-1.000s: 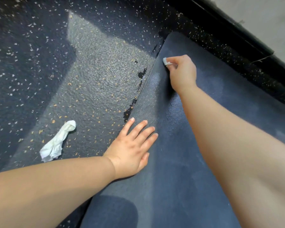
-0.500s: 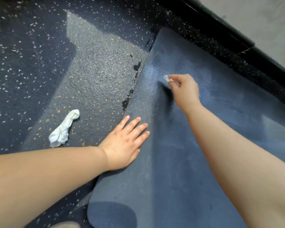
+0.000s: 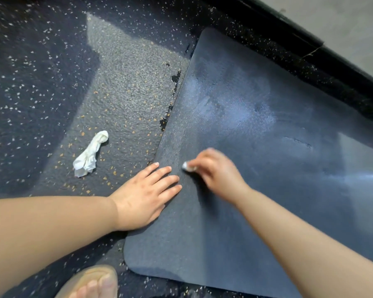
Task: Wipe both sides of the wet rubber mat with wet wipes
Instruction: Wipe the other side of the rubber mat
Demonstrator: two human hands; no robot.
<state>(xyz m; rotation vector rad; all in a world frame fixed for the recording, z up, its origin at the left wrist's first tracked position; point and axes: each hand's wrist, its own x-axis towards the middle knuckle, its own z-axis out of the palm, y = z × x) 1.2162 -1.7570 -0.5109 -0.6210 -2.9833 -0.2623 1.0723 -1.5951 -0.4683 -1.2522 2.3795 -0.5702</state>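
The right hand, blurred, seemingly pinching a small wet wipe, has slid down the rubber mat on the floor from its far corner to beside the left hand, fingers straight, pressing its left edge

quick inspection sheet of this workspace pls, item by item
surface: speckled floor, dark patches along the mat's left edge
job's things: rubber mat lying flat, sheen on top; small wet wipe on it
clutter: crumpled wipe on the floor left of the mat
hands: left hand flat on the mat's edge; right hand grips the wet wipe, blurred
cables: nothing seen
surroundings: black ledge beyond the mat; sandalled foot at bottom
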